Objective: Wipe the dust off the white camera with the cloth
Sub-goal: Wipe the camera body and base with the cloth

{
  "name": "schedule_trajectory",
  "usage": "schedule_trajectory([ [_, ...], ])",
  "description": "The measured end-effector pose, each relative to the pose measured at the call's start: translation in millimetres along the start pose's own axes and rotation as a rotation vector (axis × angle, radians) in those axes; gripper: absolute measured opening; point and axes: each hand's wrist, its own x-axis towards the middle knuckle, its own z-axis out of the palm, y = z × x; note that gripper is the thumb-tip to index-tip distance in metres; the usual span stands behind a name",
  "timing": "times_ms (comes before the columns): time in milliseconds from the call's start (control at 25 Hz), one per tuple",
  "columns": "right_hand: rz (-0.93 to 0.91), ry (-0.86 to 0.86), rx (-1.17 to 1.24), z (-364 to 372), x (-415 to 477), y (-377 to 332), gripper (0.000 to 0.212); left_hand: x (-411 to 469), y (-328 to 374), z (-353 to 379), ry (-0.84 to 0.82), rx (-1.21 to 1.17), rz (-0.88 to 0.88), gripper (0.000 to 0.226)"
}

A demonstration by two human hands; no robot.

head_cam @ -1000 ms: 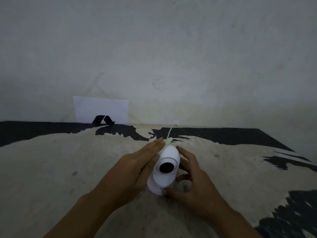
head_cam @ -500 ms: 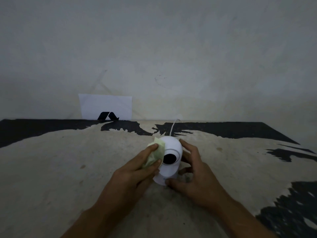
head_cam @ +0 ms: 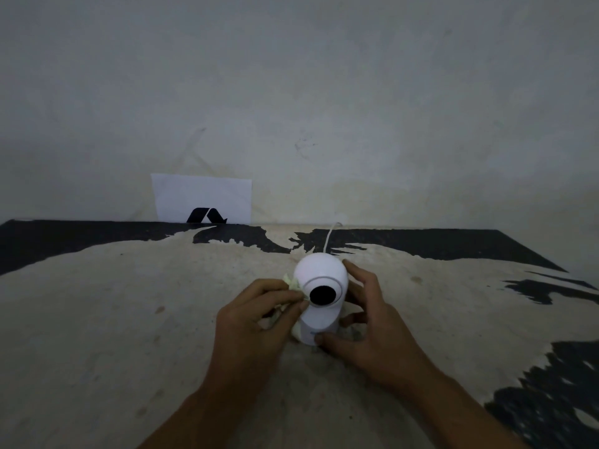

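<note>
Camera (head_cam: 321,286) stands upright near the middle of the worktop (head_cam: 129,319), its dark lens (head_cam: 322,294) facing the wearer and a thin white cable (head_cam: 330,238) running off behind it toward the wall (head_cam: 324,108). The left hand (head_cam: 256,322) is closed on a bunched pale cloth (head_cam: 291,281), pinching it between thumb and fingers and pressing it against the camera's left side, just beside the ring around the lens. The right hand (head_cam: 366,315) is curled round the right side of the body, fingertips up near the dome and thumb down at the base, gripping it steady.

The step in hand looks like wiping the left flank and the face. To do it well, the right hand should hold the base firmly down so the head does not tip or swivel under the rubbing. The cloth is wadded small; spreading a flatter patch of it under the fingertips would probably cover more of the curved shell with each stroke. Strokes should follow the dome's curve, and pressure ought to be light near the lens so grit is not dragged across it. The back, by the cable, is hidden, so whether it is clean cannot be told.
</note>
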Motion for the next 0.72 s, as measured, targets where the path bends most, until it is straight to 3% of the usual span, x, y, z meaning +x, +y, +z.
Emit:
schedule_trajectory([
  [120, -0.007, 0.012, -0.016, -0.4, 1.2, -1.0, 0.090, -1.8, -4.2, 0.3, -0.111, 0.017, -0.076, 0.016],
  [320, -0.008, 0.004, -0.035, -1.7, 2.4, -1.7, 0.090, 4.7, -3.5, -3.6, -0.080, 0.044, 0.047, 0.017],
  [480, -0.017, 0.006, -0.048, -1.9, 2.6, -2.3, 0.089, 3.2, -6.5, -6.2, -0.150, 0.013, 0.021, 0.018],
  [720, -0.022, -0.002, -0.040, -2.7, 3.3, -2.9, 0.089, 15.1, 5.5, -2.4, 0.024, -0.065, 0.059, 0.019],
])
